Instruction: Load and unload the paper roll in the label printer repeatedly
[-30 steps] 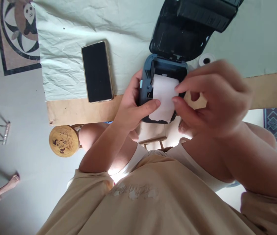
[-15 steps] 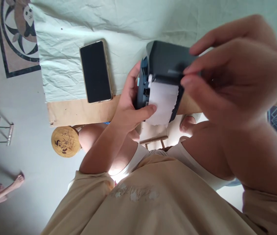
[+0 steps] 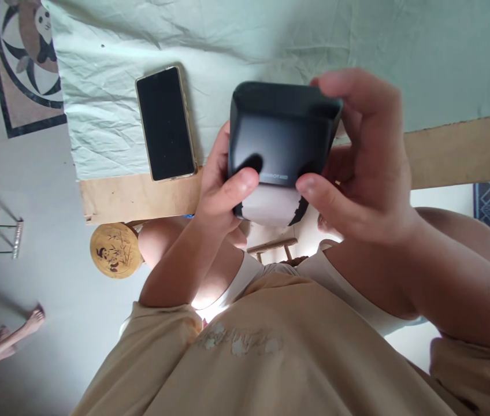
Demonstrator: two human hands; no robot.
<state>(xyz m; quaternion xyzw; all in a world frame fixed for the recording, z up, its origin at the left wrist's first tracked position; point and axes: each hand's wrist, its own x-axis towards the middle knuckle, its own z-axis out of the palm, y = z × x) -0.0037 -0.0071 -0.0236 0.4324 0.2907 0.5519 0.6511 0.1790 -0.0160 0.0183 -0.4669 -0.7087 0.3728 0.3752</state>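
The printer [image 3: 282,136] is clamped between both hands, each thumb pressed on its closed lid near the front edge; the left hand [image 3: 219,190] and right hand [image 3: 357,167] flank it equally. Paper [image 3: 268,209] protrudes toward the body, above the surface [image 3: 141,196] edge, beside a phone [image 3: 164,122].

Both hands on the dark printer [image 3: 282,136]
Left hand [image 3: 219,190] and right hand [image 3: 364,167] grip its sides, thumbs on lid; white paper [image 3: 268,207] sticks out; phone [image 3: 166,122] beside
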